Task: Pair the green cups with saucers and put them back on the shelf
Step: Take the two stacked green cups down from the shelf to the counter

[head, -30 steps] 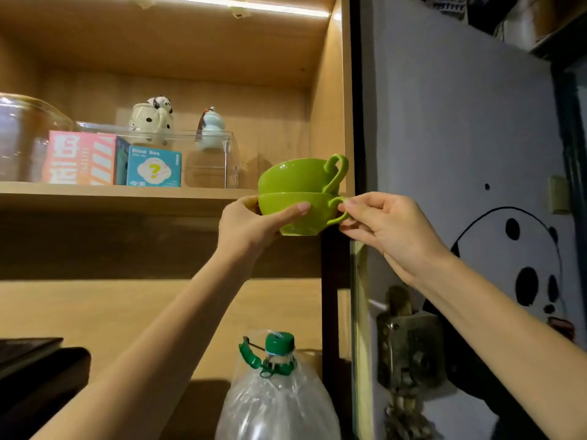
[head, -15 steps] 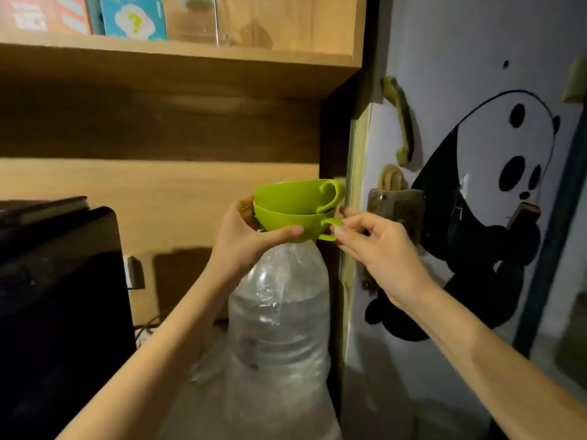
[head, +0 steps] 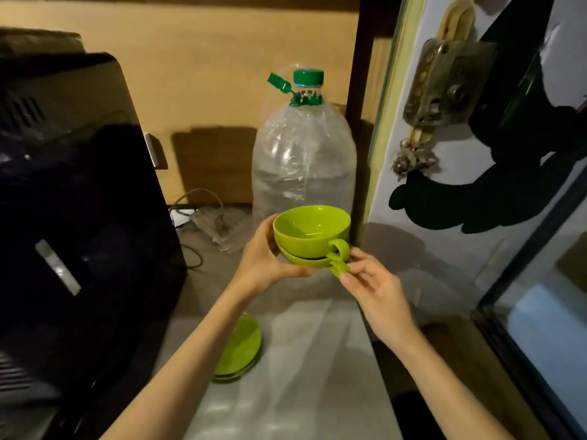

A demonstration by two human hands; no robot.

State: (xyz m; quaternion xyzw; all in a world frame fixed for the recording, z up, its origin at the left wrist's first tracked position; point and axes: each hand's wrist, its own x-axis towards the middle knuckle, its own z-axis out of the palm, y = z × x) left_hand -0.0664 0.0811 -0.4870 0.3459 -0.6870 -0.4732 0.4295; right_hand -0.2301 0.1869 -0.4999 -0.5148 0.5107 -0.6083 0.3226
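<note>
Pale worktop [head: 317,376] carries stacked green saucers [head: 243,350] and water bottle [head: 303,160]; left hand [head: 266,262] grips two nested, empty green cups [head: 313,233]; right hand [head: 374,287] fingers pinch lower handle.

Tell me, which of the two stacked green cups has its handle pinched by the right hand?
The lower cup. The right hand pinches its handle, which sticks out beneath the upper cup, whose own handle is untouched.

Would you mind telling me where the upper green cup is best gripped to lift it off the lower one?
Probably by its handle, from the right. The upper green cup sits nested upright, its loop handle sticking out clear above the lower cup, which the left hand already steadies.
</note>
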